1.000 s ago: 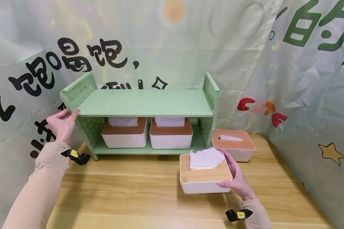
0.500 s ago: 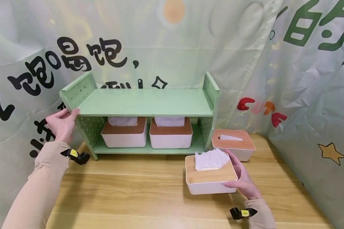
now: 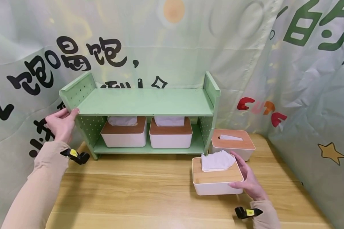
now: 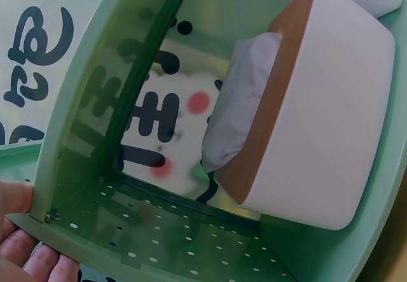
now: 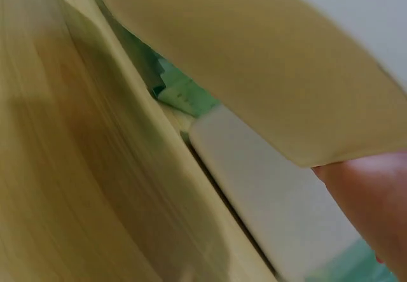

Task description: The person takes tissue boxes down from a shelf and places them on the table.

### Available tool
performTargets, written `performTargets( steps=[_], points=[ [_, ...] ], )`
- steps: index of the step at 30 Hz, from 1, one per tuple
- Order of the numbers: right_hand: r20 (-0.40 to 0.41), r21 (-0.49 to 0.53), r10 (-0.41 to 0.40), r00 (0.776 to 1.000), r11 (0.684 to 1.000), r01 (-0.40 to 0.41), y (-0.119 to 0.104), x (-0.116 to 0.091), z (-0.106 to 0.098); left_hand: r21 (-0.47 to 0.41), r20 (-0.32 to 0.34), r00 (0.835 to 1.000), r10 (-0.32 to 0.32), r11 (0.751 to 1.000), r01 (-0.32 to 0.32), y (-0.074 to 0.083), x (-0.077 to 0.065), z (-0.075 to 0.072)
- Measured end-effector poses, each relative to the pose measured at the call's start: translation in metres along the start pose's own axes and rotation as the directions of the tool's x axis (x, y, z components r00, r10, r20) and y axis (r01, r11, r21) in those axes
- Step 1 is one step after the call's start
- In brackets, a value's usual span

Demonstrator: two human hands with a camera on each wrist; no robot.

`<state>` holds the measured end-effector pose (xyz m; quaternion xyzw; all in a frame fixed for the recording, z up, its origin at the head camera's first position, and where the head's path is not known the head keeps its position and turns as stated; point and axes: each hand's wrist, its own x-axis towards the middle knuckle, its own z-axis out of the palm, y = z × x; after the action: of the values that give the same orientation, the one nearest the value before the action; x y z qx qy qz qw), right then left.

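My right hand [image 3: 251,179] grips a white tissue box [image 3: 218,188] by its right end, thumb on the front and fingers behind. Its lid is light wood, and a white tissue stands out of the slot. The right wrist view shows the box's underside [image 5: 254,72] raised off the wooden table. My left hand [image 3: 61,124] pinches the left side panel of a green two-tier shelf [image 3: 146,101]. On the lower tier sit two more tissue boxes, the left one [image 3: 124,140] and the right one [image 3: 171,141], both with brown wooden lids.
Right of the shelf, a further tissue box [image 3: 233,154] with a reddish wooden lid stands on the table [image 3: 126,190], partly behind the held one. Printed cloth [image 3: 160,41] hangs behind the shelf and along both sides.
My right hand has carried the tissue box to the right and slightly nearer, away from the shelf. The left hand keeps its grip on the shelf panel.
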<state>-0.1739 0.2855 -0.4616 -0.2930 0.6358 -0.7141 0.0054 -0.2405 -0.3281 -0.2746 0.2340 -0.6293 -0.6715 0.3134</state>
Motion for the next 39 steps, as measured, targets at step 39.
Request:
performTargets(
  steps=[39],
  points=[
    [0.124, -0.225, 0.096, 0.988, 0.972, -0.066, -0.008, -0.02, -0.041, -0.035, 0.006, 0.999, -0.039, 0.999, 0.04, 0.001, 0.0, 0.0]
  ],
)
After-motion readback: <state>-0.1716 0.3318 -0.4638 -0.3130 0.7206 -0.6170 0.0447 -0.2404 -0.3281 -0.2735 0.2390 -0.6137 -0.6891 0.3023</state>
